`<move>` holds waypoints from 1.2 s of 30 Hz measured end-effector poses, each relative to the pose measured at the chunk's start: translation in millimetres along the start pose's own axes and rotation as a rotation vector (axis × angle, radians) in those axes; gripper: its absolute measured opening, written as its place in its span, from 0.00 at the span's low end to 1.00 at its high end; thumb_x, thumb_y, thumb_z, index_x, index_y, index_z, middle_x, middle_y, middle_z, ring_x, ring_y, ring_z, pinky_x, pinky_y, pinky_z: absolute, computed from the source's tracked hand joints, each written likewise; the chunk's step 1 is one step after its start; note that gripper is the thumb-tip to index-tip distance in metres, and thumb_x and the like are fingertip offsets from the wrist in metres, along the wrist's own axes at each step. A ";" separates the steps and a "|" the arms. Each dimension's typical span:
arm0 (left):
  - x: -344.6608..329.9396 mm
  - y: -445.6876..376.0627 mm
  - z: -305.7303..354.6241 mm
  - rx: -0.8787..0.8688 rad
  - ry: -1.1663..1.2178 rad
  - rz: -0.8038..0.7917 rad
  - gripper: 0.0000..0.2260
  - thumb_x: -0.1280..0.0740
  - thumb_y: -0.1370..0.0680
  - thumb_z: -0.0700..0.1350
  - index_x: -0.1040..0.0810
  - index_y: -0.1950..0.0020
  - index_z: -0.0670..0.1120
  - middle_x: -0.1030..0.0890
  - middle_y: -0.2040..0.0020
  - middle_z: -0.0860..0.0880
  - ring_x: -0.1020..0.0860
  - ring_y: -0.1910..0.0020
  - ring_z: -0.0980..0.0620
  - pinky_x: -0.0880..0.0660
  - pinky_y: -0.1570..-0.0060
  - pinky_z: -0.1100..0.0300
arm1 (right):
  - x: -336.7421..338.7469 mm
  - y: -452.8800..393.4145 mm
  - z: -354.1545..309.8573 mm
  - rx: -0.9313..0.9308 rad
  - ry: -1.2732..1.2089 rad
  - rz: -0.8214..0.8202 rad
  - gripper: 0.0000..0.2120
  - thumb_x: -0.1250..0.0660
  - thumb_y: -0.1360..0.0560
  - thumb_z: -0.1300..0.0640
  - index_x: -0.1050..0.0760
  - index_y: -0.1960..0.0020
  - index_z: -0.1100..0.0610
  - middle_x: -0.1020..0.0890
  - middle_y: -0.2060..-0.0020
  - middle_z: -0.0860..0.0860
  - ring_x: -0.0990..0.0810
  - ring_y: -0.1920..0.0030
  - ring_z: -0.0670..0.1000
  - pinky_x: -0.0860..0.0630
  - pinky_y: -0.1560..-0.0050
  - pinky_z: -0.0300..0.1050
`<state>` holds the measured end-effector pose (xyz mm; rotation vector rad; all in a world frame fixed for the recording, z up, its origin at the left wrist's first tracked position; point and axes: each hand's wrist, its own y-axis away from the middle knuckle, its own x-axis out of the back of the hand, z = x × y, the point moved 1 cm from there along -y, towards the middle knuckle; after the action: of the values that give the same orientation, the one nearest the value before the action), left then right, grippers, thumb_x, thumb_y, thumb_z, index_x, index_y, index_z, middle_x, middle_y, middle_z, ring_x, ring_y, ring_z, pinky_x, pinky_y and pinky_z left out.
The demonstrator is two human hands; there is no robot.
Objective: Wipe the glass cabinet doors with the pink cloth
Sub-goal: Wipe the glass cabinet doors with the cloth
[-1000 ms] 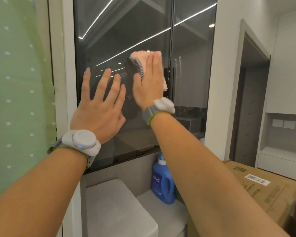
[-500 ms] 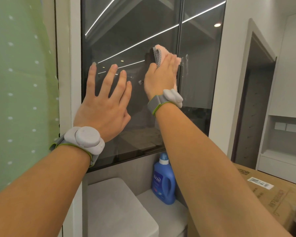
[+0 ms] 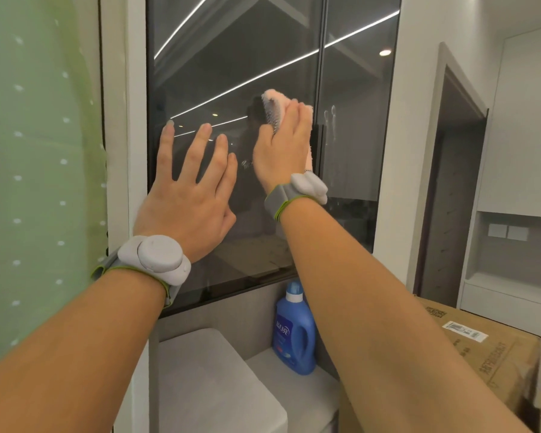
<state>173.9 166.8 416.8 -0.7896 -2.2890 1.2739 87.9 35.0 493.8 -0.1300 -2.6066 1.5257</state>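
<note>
Two dark glass cabinet doors fill the middle of the view: a left door [image 3: 219, 57] and a right door [image 3: 356, 89], which meet at a vertical seam. My right hand [image 3: 283, 145] presses the pink cloth [image 3: 274, 103] flat against the left door, right beside the seam. Most of the cloth is hidden under my palm; its top and right edge stick out. My left hand [image 3: 188, 189] lies flat on the left door with its fingers spread and holds nothing. Finger smudges mark the right door.
A blue detergent bottle [image 3: 294, 332] stands on a grey ledge [image 3: 213, 385] below the doors. A cardboard box [image 3: 481, 348] sits at lower right. A green dotted curtain [image 3: 28, 182] hangs on the left. A doorway [image 3: 450, 182] opens at the right.
My right hand has slid the cloth to the right along the left door, up to the seam. My left hand stays flat on the glass. The view has shifted slightly.
</note>
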 end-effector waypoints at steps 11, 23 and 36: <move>-0.2 0.7 1.7 0.009 -0.008 -0.035 0.29 0.48 0.17 0.53 0.36 0.20 0.39 0.38 0.18 0.36 0.46 0.17 0.31 0.52 0.23 0.25 | -2.2 39.8 21.8 -0.097 -0.069 -0.022 0.29 0.44 0.18 0.61 0.45 0.18 0.62 0.44 0.17 0.56 0.52 0.15 0.55 0.53 0.16 0.51; 8.3 -0.5 1.5 0.009 -0.022 -0.070 0.29 0.47 0.18 0.52 0.36 0.20 0.39 0.38 0.18 0.36 0.46 0.17 0.31 0.51 0.23 0.24 | 2.0 58.9 42.4 -0.201 -0.081 -0.063 0.30 0.47 0.15 0.59 0.54 0.16 0.59 0.52 0.15 0.53 0.54 0.15 0.50 0.56 0.16 0.48; 9.9 -10.9 9.6 -0.015 0.030 -0.052 0.25 0.45 0.18 0.49 0.31 0.26 0.35 0.35 0.21 0.33 0.41 0.18 0.32 0.46 0.18 0.37 | 4.7 15.2 30.6 -0.028 -0.087 -0.018 0.27 0.44 0.17 0.54 0.43 0.19 0.52 0.42 0.20 0.49 0.27 0.29 0.53 0.26 0.33 0.55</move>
<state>157.7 162.4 422.0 -0.7435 -2.2829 1.2157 79.1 16.7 465.9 -0.0435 -2.6890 1.5221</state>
